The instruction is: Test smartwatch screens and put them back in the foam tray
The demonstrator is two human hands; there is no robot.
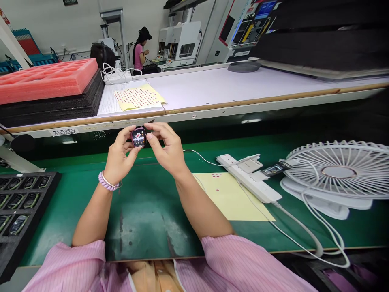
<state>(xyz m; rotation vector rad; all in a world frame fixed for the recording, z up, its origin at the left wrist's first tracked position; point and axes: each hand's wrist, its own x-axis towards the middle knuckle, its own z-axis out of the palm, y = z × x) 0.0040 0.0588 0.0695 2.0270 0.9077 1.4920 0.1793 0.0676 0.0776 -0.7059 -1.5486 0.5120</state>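
Observation:
A small smartwatch (139, 138) with a purple case and a lit screen is held up over the green bench, level with the shelf's front edge. My left hand (121, 158) grips it from the left, thumb under the lower edge and fingers at the side and top. From the right, my right hand (167, 149) has its thumb at the watch's right side and its index finger near the top corner. The screen faces me and shows icons and a red-and-white picture. No strap can be seen on the watch.
A black foam tray (28, 219) of watches lies at left. On the right are a yellow sheet (234, 202), a power strip (243, 176) with cables, and a white fan (337, 172). Red foam (51, 79) and a dotted yellow sheet (138, 97) sit on the shelf. Another person (139, 54) works behind.

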